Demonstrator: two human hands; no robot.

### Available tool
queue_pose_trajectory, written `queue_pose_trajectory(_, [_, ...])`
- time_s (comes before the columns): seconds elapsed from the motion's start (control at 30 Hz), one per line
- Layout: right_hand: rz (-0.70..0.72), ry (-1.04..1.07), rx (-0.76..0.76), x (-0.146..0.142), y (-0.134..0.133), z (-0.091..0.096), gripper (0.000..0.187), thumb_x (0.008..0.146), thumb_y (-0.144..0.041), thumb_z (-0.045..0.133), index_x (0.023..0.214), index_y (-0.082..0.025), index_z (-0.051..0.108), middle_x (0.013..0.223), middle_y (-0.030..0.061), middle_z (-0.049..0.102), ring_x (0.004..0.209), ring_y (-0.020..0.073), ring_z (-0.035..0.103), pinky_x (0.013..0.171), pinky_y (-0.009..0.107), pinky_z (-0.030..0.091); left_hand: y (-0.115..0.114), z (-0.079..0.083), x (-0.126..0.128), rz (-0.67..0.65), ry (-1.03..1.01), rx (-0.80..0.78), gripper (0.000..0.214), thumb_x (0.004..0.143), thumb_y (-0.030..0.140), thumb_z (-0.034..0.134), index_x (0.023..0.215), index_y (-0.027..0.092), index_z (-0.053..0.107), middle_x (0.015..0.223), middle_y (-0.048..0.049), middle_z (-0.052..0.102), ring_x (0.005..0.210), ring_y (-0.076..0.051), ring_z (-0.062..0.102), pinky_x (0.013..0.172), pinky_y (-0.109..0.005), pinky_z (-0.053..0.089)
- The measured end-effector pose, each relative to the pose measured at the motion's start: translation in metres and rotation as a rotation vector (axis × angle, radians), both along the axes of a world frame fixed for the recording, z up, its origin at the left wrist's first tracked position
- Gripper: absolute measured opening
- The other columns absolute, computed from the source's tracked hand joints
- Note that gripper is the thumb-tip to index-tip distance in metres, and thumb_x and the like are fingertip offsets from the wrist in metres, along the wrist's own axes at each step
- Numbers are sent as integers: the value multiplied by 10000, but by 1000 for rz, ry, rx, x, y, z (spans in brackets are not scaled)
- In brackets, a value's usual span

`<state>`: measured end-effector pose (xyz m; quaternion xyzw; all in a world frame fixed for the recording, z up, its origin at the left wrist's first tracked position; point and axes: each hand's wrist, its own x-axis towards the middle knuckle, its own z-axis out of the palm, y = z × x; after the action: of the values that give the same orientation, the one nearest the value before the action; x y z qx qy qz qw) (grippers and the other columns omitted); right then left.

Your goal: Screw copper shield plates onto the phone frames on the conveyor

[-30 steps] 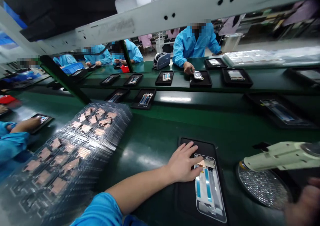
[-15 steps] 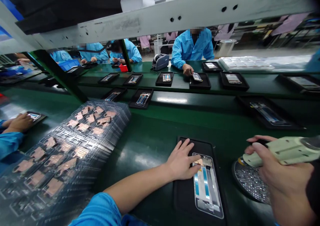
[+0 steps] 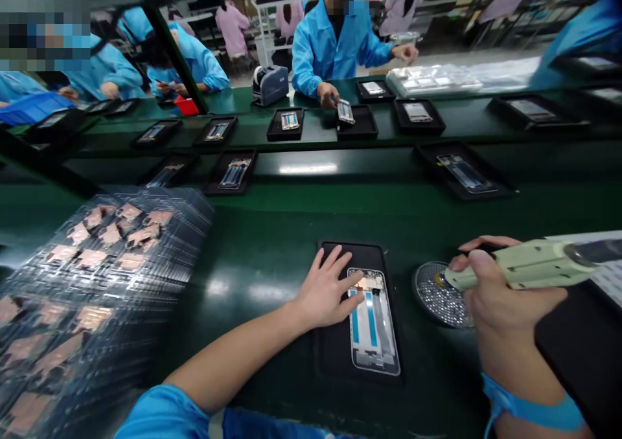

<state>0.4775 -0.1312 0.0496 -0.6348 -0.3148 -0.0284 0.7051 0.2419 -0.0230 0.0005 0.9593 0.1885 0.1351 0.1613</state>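
Two different holds: our left hand [image 3: 326,294] fanned flat, our right hand [image 3: 508,316] wrapped round a tool

We have a shallow, black, rectangular tray [image 3: 335,355] before us on the glossy green worktop [image 3: 253,283]. Within its right half lies a silver-edged, rectangular phone frame [image 3: 374,326] with blue strips, probably set there so the tray cushions and locates it.

Our left hand comes in over the tray's left edge with fingers spread wide, grasping nothing. Thumb and forefinger reach the frame's upper part, probably to steady it; we cannot tell how hard they press.

Just right of the tray, a round dish [image 3: 422,293] holds small, shiny, silvery pieces, presumably there for a short reach. Right of the tray too, our right hand curls firmly about a pale-green, barrel-shaped driver [image 3: 525,264], its front end angled over the dish. We cannot tell whether its tip touches the pieces.

So the frame lies under our left fingertips and to the left of our right hand. Well left of the tray stands a stack of clear plastic sheets [image 3: 179,258] bearing flat, copper-coloured pieces [image 3: 92,258].
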Motion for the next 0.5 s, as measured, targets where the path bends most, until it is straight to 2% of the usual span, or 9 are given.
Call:
queue_pose_trajectory(0.23, [-7,-48,38,5,2,-8,280,758,-324,779,909,-127,649,762,51,645,531,177,608,507,335,508,-1,0,1,6,-3,-4,457,1020,497,546,1394,251,638,1578,-139,480,1552,-359,309,1251,-641,237])
queue_pose_trajectory(0.5, [-52,-58,-22,4,3,-11,284,770,-367,748,893,-144,623,796,55,644,516,168,591,499,345,500,-1,0,1,-4,-15,-1,450,1024,494,540,1389,252,644,1569,-137,490,1552,-356,310,1248,-647,240])
